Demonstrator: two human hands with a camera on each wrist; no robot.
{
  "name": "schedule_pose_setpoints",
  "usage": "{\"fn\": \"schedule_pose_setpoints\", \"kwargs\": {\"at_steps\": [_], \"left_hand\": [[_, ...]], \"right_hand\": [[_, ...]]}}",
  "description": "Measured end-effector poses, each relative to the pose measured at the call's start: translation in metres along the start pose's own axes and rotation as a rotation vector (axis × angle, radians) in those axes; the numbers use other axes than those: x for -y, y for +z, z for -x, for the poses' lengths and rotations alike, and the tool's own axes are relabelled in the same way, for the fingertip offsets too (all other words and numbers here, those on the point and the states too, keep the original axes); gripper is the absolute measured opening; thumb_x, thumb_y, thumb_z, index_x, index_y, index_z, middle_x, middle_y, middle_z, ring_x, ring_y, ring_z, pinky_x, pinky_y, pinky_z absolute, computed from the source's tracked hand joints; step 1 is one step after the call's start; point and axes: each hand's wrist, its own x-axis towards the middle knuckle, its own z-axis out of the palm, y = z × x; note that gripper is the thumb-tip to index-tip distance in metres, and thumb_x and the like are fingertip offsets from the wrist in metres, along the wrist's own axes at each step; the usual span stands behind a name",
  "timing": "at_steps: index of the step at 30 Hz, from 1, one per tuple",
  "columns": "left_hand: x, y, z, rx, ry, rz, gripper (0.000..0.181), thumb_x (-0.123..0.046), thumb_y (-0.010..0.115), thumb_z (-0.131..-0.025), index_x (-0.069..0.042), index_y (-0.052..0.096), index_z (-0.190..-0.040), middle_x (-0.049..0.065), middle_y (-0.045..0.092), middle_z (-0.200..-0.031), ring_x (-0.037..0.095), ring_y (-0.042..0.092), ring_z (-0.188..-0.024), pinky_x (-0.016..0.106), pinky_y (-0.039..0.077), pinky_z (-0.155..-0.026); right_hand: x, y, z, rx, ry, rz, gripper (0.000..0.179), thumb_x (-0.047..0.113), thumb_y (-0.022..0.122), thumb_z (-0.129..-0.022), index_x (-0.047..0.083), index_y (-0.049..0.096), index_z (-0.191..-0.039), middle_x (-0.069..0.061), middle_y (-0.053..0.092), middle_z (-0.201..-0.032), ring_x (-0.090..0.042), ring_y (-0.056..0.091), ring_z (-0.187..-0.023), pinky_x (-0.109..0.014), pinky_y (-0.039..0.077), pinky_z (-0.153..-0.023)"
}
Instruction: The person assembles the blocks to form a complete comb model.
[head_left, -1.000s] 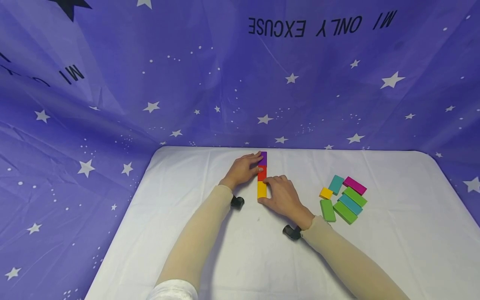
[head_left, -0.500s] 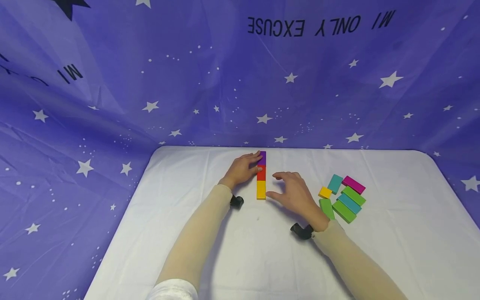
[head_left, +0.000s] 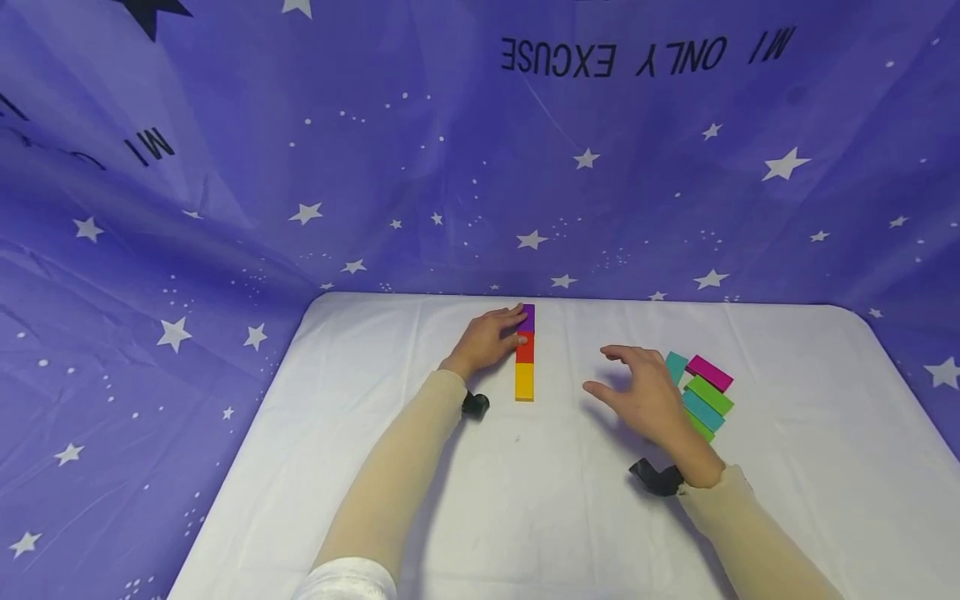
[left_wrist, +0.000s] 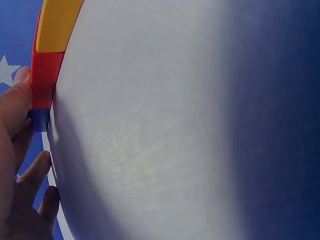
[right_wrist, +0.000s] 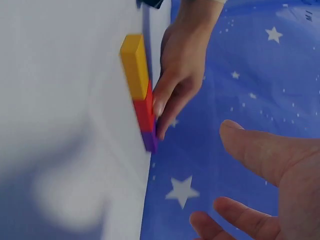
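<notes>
A yellow block (head_left: 524, 382), a red block (head_left: 526, 348) and a purple block (head_left: 529, 317) lie end to end in a straight row on the white table. From the row's left side, my left hand (head_left: 486, 340) touches it with straight fingers: the thumb (left_wrist: 19, 95) at the red block, a forefinger at the purple one. My right hand (head_left: 643, 396) hovers between the row and the loose blocks, thumb and fingers spread apart with nothing between them. It hides part of the loose group, including the small yellow block and one green block.
Right of my right hand lie a magenta block (head_left: 709, 372), teal blocks (head_left: 702, 410) and green blocks (head_left: 709, 395). A purple starry cloth (head_left: 450, 167) rises behind the white-covered table (head_left: 825, 500) and along its left side.
My right hand has let go of the yellow block and moved right, over toward the loose blocks, its fingers spreading. The left hand and the row have stayed in place.
</notes>
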Motion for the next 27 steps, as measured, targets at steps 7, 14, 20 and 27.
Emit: {"fn": "schedule_pose_setpoints", "kwargs": {"at_steps": [7, 14, 20, 27], "left_hand": [[-0.001, 0.000, 0.000, -0.003, -0.014, 0.006, 0.056, -0.035, 0.064, -0.099, -0.017, 0.050, -0.149, -0.004, 0.039, -0.158, 0.022, 0.036, -0.146, 0.038, 0.025, -0.122], [0.001, 0.002, -0.002, -0.001, -0.010, 0.007, 0.055, -0.036, 0.064, -0.099, -0.018, 0.050, -0.149, -0.005, 0.039, -0.158, 0.022, 0.037, -0.146, 0.039, 0.025, -0.121], [0.001, 0.004, 0.000, -0.003, -0.001, 0.022, 0.054, -0.035, 0.064, -0.099, -0.017, 0.051, -0.148, -0.004, 0.040, -0.158, 0.024, 0.038, -0.145, 0.041, 0.026, -0.121], [0.000, 0.002, 0.002, -0.010, -0.002, 0.019, 0.054, -0.036, 0.064, -0.099, -0.017, 0.051, -0.148, -0.004, 0.040, -0.158, 0.023, 0.038, -0.145, 0.040, 0.026, -0.121]], "right_hand": [[-0.023, -0.016, 0.012, -0.072, -0.021, 0.025, 0.054, 0.030, 0.080, -0.086, -0.001, 0.063, -0.127, -0.023, 0.067, -0.120, -0.044, 0.051, -0.117, -0.059, 0.040, -0.098], [-0.039, -0.023, 0.025, -0.138, -0.033, 0.085, 0.053, 0.029, 0.081, -0.085, -0.005, 0.064, -0.122, -0.026, 0.068, -0.112, -0.045, 0.053, -0.109, -0.057, 0.043, -0.091], [-0.050, -0.026, 0.031, -0.175, -0.027, 0.152, 0.051, 0.026, 0.081, -0.082, -0.008, 0.066, -0.117, -0.028, 0.068, -0.107, -0.049, 0.056, -0.103, -0.060, 0.043, -0.088], [-0.057, -0.031, 0.031, -0.130, 0.040, 0.213, 0.054, 0.033, 0.079, -0.085, -0.011, 0.066, -0.113, -0.029, 0.069, -0.102, -0.049, 0.057, -0.094, -0.059, 0.045, -0.078]]}}
